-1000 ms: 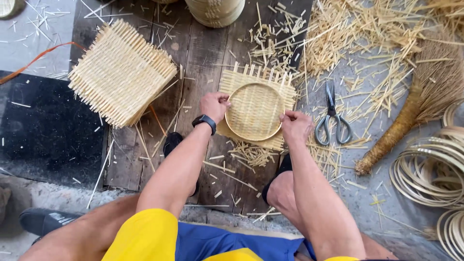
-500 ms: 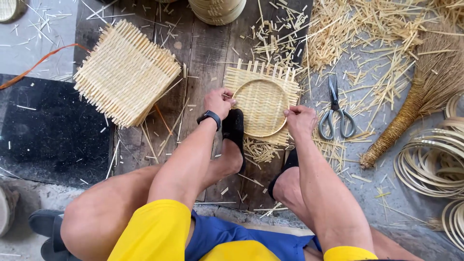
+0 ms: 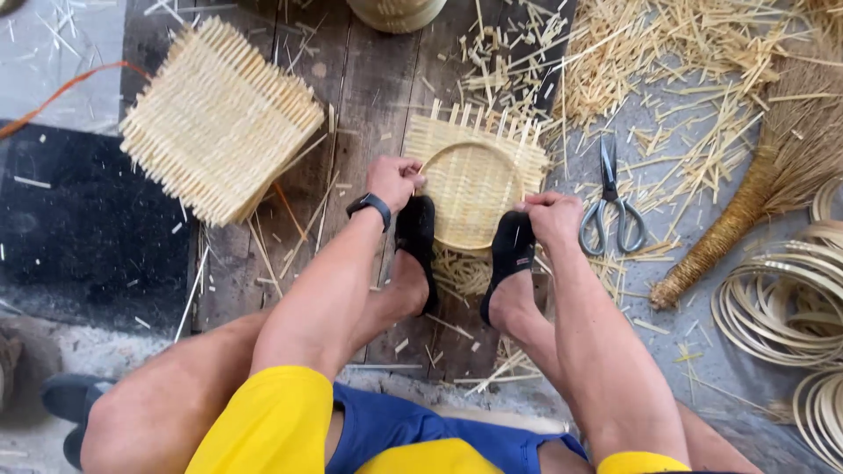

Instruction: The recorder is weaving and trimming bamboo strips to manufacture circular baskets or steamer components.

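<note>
While both feet in black socks press down at its near edge, the left hand (image 3: 394, 179) grips the left rim of a round woven bamboo tray (image 3: 470, 193) with fingers curled tight, and the right hand (image 3: 551, 217) pinches the tray's right rim in a closed fist. The tray lies between the two hands on a square woven mat (image 3: 527, 149) whose loose strip ends stick out beyond the hands. A black wristwatch (image 3: 370, 205) sits on the left wrist.

Just right of the right hand lie grey-handled scissors (image 3: 612, 206), blades pointing away from the person. Farther right, a straw broom (image 3: 764, 189) lies slanted, its bound handle end toward the person. Beyond that, at the far right, coils of bamboo hoops (image 3: 777, 303) are piled on the floor. Well to the left of the left hand sits a stack of square woven mats (image 3: 218, 118), tilted on the dark wooden boards (image 3: 369, 79). Past the hands, cut bamboo slivers (image 3: 667, 53) are scattered thickly, and the bottom of a woven basket (image 3: 397, 10) shows at the top edge.
</note>
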